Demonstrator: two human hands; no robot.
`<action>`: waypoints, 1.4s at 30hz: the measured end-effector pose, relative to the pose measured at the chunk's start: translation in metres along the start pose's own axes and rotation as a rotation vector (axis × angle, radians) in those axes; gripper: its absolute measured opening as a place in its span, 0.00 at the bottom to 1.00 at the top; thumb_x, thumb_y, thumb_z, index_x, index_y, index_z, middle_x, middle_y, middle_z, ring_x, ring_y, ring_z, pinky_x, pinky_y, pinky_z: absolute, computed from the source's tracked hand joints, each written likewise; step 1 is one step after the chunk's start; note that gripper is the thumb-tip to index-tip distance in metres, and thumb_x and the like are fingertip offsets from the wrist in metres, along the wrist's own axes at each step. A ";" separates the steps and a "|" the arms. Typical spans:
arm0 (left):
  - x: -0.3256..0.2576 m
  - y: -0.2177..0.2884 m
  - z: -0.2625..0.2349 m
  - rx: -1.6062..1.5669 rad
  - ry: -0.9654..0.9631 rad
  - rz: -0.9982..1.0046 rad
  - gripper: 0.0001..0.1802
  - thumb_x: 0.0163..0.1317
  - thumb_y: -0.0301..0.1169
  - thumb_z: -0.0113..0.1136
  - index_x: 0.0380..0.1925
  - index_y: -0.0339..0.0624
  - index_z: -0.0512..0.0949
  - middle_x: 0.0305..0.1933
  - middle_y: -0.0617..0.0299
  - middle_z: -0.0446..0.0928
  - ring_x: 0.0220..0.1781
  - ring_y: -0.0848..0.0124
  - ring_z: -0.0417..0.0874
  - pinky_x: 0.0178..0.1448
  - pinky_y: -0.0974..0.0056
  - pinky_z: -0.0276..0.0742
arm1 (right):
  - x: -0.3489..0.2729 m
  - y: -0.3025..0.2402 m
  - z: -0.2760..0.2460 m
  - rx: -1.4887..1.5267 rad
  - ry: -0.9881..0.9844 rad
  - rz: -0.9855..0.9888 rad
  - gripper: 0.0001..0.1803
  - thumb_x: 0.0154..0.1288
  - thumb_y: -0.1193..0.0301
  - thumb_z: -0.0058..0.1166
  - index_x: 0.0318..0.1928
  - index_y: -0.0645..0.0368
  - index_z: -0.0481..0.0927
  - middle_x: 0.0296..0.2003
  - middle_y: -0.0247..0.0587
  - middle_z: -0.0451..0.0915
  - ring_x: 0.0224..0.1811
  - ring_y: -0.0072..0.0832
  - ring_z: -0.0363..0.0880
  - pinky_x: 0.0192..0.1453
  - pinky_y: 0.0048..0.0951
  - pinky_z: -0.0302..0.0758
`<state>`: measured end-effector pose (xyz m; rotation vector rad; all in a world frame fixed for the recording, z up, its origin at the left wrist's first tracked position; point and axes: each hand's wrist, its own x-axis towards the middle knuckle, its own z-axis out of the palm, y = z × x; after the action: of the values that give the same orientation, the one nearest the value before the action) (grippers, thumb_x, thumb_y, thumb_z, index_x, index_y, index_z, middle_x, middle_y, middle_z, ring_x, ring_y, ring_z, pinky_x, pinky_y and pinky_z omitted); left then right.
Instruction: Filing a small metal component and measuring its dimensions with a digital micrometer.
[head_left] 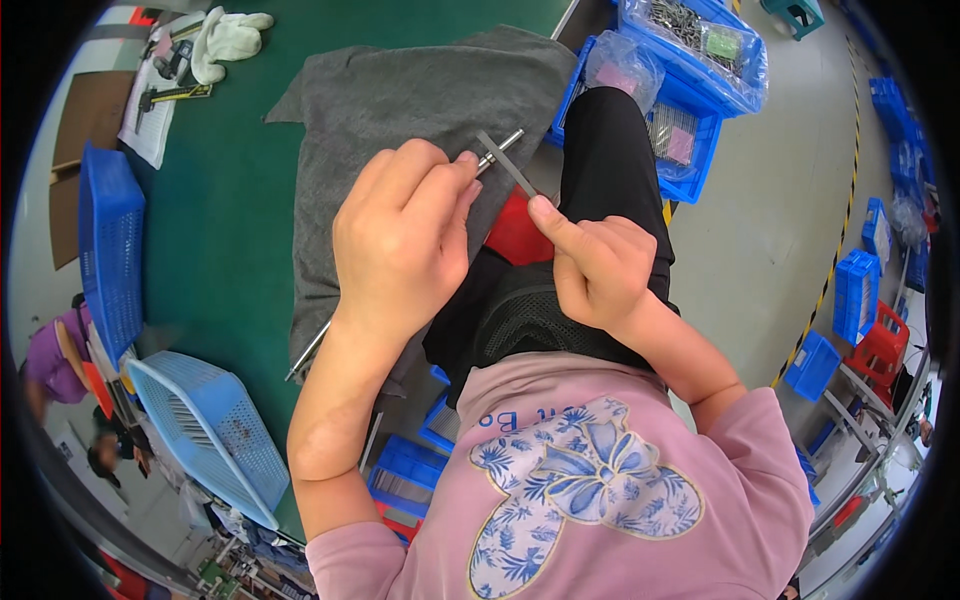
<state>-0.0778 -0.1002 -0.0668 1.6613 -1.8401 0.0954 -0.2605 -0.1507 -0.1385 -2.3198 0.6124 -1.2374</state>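
Nearest the camera is the person's pink top with a blue flower print (pixel 585 480), and both bare forearms rise from it toward the middle of the picture.

The left hand (pixel 400 235) is closed around a thin metal rod (pixel 497 149). Its bright tip sticks out past the thumb and fingertips, and its far end shows below the wrist, near the edge of the green worktop (pixel 220 220). The right hand (pixel 600 265) is curled shut, with the forefinger stretched along a small flat grey strip (pixel 507 165), perhaps a file, pressing it at a slant against the rod's tip. So the two pieces meet just above the person's lap, over a grey cloth (pixel 400 100) that hangs from the worktop.

The rod looks stiff, light and smooth, likely to turn in the fingers unless gripped close to the tip, as it is now. The strip looks thin and rigid; holding it at the lower end with a finger along its back seems to steady it best.

Blue crates (pixel 690 120) with bagged parts stand on the floor on the person's right, and a blue basket (pixel 205 430) lies at the worktop's near edge.
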 end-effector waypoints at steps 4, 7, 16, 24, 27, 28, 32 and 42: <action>0.001 0.000 0.000 -0.014 -0.007 0.000 0.10 0.45 0.18 0.66 0.30 0.38 0.80 0.28 0.62 0.72 0.27 0.63 0.74 0.29 0.62 0.72 | 0.032 -0.008 0.000 -0.069 -0.036 -0.035 0.28 0.43 0.87 0.50 0.49 0.62 0.84 0.13 0.32 0.65 0.11 0.25 0.61 0.18 0.27 0.56; 0.000 0.000 0.000 -0.023 -0.006 -0.029 0.10 0.44 0.18 0.66 0.30 0.38 0.80 0.27 0.61 0.72 0.26 0.63 0.73 0.29 0.61 0.71 | 0.028 -0.008 -0.002 -0.102 -0.040 -0.051 0.29 0.39 0.86 0.51 0.48 0.60 0.85 0.12 0.31 0.65 0.11 0.25 0.61 0.18 0.27 0.56; -0.001 0.000 0.002 -0.057 0.019 -0.029 0.10 0.43 0.18 0.66 0.29 0.38 0.79 0.27 0.61 0.72 0.26 0.63 0.74 0.28 0.61 0.71 | 0.030 -0.011 -0.006 -0.193 -0.088 -0.036 0.29 0.40 0.79 0.57 0.50 0.53 0.85 0.13 0.29 0.65 0.12 0.25 0.63 0.18 0.27 0.61; 0.000 0.001 0.004 -0.050 0.036 -0.028 0.08 0.45 0.19 0.65 0.27 0.38 0.78 0.27 0.62 0.72 0.25 0.64 0.73 0.27 0.62 0.70 | 0.036 -0.008 -0.002 -0.066 -0.069 -0.020 0.25 0.45 0.85 0.52 0.47 0.59 0.84 0.16 0.33 0.73 0.12 0.27 0.66 0.19 0.28 0.60; -0.002 0.004 0.000 -0.050 -0.013 -0.036 0.09 0.45 0.18 0.65 0.27 0.38 0.78 0.27 0.62 0.72 0.25 0.64 0.73 0.27 0.62 0.70 | 0.003 -0.009 -0.016 -0.031 -0.151 0.047 0.26 0.43 0.86 0.51 0.47 0.62 0.84 0.14 0.33 0.68 0.11 0.26 0.62 0.18 0.27 0.57; -0.002 0.005 0.001 -0.052 -0.016 -0.039 0.09 0.45 0.18 0.65 0.27 0.38 0.78 0.27 0.62 0.72 0.25 0.64 0.73 0.27 0.62 0.70 | 0.006 -0.007 -0.015 -0.030 -0.154 0.050 0.26 0.43 0.86 0.51 0.47 0.62 0.84 0.14 0.33 0.68 0.11 0.26 0.62 0.18 0.27 0.57; 0.001 0.003 0.001 -0.051 0.001 -0.020 0.09 0.43 0.18 0.65 0.27 0.38 0.78 0.27 0.62 0.72 0.25 0.64 0.74 0.27 0.62 0.71 | 0.023 0.006 0.013 0.003 0.051 -0.112 0.27 0.40 0.86 0.50 0.46 0.64 0.84 0.13 0.31 0.64 0.10 0.26 0.59 0.18 0.27 0.55; -0.001 0.002 0.001 -0.047 0.002 -0.033 0.08 0.45 0.18 0.65 0.26 0.38 0.78 0.27 0.62 0.72 0.25 0.64 0.74 0.27 0.62 0.70 | 0.002 0.009 0.018 -0.054 0.047 -0.090 0.27 0.36 0.81 0.55 0.45 0.61 0.86 0.15 0.30 0.66 0.12 0.23 0.63 0.18 0.26 0.59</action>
<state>-0.0800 -0.0995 -0.0668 1.6585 -1.7989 0.0392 -0.2456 -0.1554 -0.1516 -2.3927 0.5690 -1.3344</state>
